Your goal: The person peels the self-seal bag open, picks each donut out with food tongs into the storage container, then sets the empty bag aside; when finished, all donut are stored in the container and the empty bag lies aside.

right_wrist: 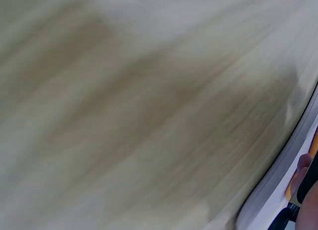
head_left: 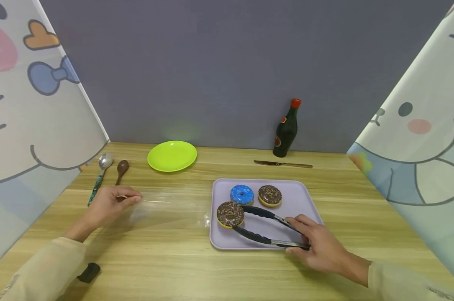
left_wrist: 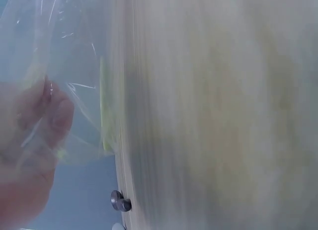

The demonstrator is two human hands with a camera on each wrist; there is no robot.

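In the head view my left hand [head_left: 111, 205] pinches the edge of a clear plastic bag [head_left: 170, 211], which stretches right toward the tray's left side. Up close in the left wrist view, the bag [left_wrist: 74, 36] partly covers the thumb and fingers. My right hand [head_left: 322, 246] grips black-and-silver tongs [head_left: 259, 212] over the lilac tray [head_left: 298, 200]. Between the tongs' tips is a chocolate doughnut with sprinkles [head_left: 229, 215], over the tray's left part. Behind it on the tray lie a blue doughnut [head_left: 246, 198] and a second chocolate doughnut [head_left: 270, 195].
A lime-green plate [head_left: 172, 156] lies at the back left. Left of it are a metal spoon [head_left: 105, 161] and a brown spoon [head_left: 123, 167]. A dark bottle [head_left: 285, 131] stands behind a knife and fork [head_left: 283, 164]. A small black object [head_left: 89, 272] sits near my left sleeve.
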